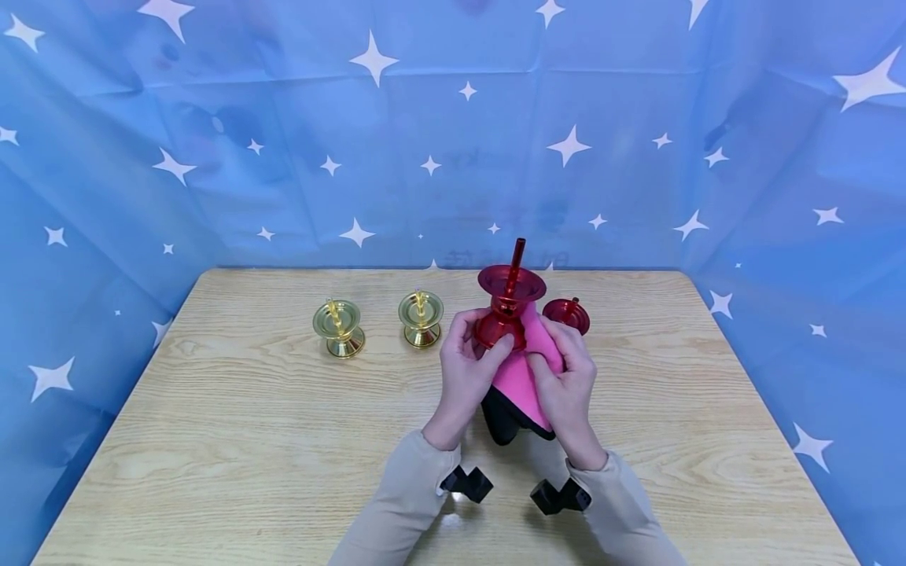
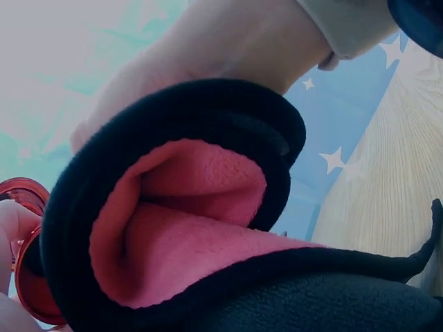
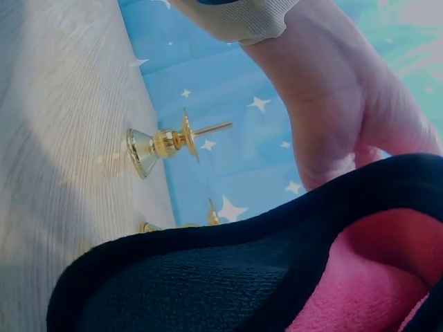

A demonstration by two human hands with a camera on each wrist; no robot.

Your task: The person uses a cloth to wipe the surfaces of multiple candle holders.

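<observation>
My left hand (image 1: 467, 365) holds a red metallic candle holder (image 1: 511, 284) by its flared base, thumb across the front. The holder is raised over the table, tilted a little, its thin central stem pointing up. In my right hand (image 1: 566, 377) a pink cloth (image 1: 520, 385) with a black border and black reverse is pinched, bunched against the side of the base. The cloth's lower part hangs below both hands. Folds of the cloth (image 2: 180, 256) fill much of the left wrist view, with part of the red holder (image 2: 38, 290) at its left edge.
Two gold candle holders (image 1: 338, 326) (image 1: 421, 317) stand on the wooden table (image 1: 248, 440), left of my hands. Behind my right hand is a second red holder (image 1: 568, 314), partly hidden. A blue curtain (image 1: 425, 196) with white stars surrounds the table's back and sides.
</observation>
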